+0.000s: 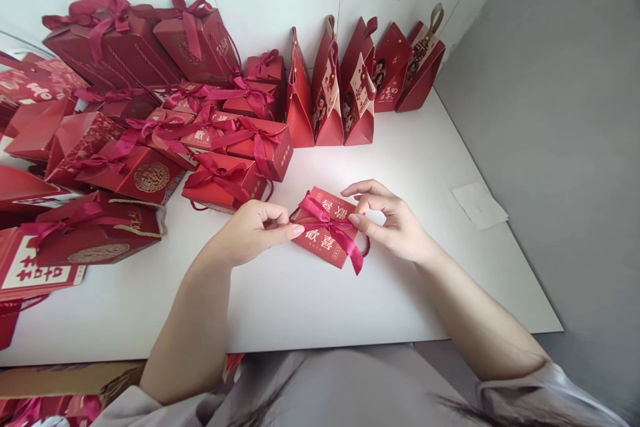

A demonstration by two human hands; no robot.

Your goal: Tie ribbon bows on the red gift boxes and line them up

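In front of me on the white table lies a red gift box (326, 254) with white characters on its top. A dark pink ribbon (345, 238) is tied in a bow over its middle, and one tail hangs past the near edge. My left hand (255, 230) pinches a loop of the ribbon at the box's left side, thumb against curled fingers. On the right, my right hand (393, 220) pinches the other side of the bow between thumb and finger, its remaining fingers bent. A dark red cord handle shows at the box's right edge.
Many red gift boxes with ribbon bows (230, 177) crowd the table's left side. Several triangular red boxes (359, 110) stand along the tiled wall. A white paper piece (479, 205) lies at right near the grey wall (565, 113). A cardboard carton (65, 380) sits below the front edge.
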